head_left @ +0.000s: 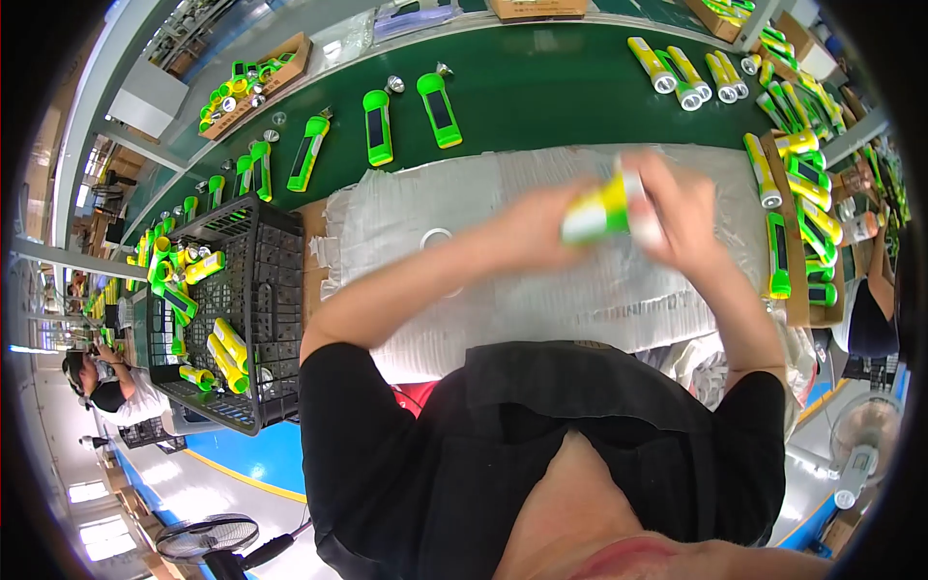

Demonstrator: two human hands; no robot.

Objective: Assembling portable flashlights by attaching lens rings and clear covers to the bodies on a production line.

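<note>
Above padded bench, left hand, right hand grip flashlight.

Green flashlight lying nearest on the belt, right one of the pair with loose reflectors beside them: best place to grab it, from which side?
Take the green flashlight across its long body, mid-length, coming straight down from above. It lies flat on the green belt with both long sides free; the neighbouring flashlight sits apart on its left. Avoid the far end, where a small silver reflector lies close.
</note>
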